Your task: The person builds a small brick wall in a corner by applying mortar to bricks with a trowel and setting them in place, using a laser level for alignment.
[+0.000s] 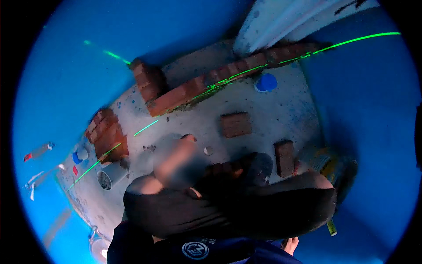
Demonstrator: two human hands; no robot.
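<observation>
A skin-toned limb (pixel 178 156), heavily blurred, reaches forward past my bare left knee (pixel 145 185). It appears to be my left arm, but its fingers are not readable. At its far end is a small reddish-brown patch (pixel 189 137) that I cannot make out. At the lower edge, beside my dark blue shirt (pixel 237 253), my right hand (pixel 291 245) shows only partly. Its fingers look curled by a small dark thing, too hidden to name. Beyond my knees, one brick (pixel 236 124) lies on the grey surface, and another brick (pixel 285 157) is near my right knee.
A low brick wall (pixel 180 94) crosses the far side under a green laser line. Bricks (pixel 105 132) are stacked at left, near a grey cylinder (pixel 107 178). A blue-topped container (pixel 267 82) stands before the wall. Pale sheeting (pixel 277 24) hangs behind. Blue floor (pixel 369 97) surrounds everything.
</observation>
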